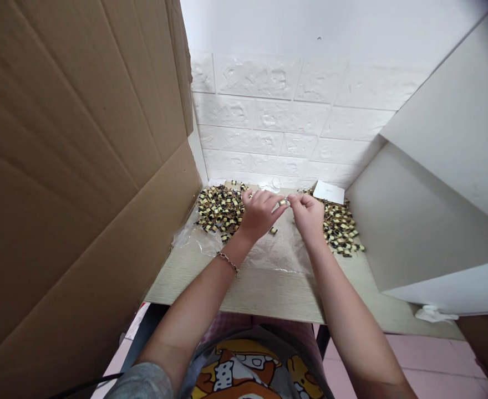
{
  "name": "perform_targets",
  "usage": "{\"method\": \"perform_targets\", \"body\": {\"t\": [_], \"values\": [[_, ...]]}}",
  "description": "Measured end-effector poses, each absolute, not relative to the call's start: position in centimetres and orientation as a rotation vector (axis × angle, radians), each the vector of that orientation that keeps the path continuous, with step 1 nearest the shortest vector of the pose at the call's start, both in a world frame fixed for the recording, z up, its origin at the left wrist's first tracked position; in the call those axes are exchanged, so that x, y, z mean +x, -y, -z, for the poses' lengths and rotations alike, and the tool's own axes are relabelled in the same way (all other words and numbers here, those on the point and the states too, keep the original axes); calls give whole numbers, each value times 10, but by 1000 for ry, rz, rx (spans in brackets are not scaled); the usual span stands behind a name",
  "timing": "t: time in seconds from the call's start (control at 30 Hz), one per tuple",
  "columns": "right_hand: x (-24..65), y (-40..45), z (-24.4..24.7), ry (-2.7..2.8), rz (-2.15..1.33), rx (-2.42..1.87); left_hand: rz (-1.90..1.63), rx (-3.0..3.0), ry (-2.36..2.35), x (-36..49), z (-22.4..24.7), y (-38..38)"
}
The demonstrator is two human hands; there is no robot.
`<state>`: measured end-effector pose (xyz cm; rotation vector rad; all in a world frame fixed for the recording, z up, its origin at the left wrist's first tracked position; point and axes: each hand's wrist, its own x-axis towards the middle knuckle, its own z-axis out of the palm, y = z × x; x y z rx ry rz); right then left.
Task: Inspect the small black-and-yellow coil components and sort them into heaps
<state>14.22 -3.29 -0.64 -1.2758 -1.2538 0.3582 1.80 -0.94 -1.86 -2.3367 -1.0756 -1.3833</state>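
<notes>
My left hand (pixel 259 215) pinches a small wire-wound coil (pixel 283 203) with a yellow wrapped body between thumb and fingers. Against the coil's other end, the thumb and finger of my right hand (pixel 309 215) are pressed together; whether they grip its wire leads or a pin is too small to tell. A heap of similar yellow-and-black coils (pixel 219 208) lies left of my left hand. Another heap of coils (pixel 341 228) sits beyond my right wrist. One loose coil (pixel 273 230) rests on the clear plastic sheet (pixel 273 252) under my hands.
The plastic sheet covers part of a light wooden table (pixel 269 291). A tall cardboard panel (pixel 102 166) borders the left side, white panels (pixel 418 221) the right. Behind stands a white brick-pattern wall (pixel 269 116). A white card (pixel 329 192) lies on the right heap.
</notes>
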Motion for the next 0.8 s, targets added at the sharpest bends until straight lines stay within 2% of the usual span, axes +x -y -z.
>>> {"method": "perform_targets", "body": {"t": [0.27,0.8], "values": [[151,33,3,1505,57,-1491,1339,-2370,1046,18,20,9],[150,35,5,1619,264,-1509,1230,-2408,1020,17,24,5]]}}
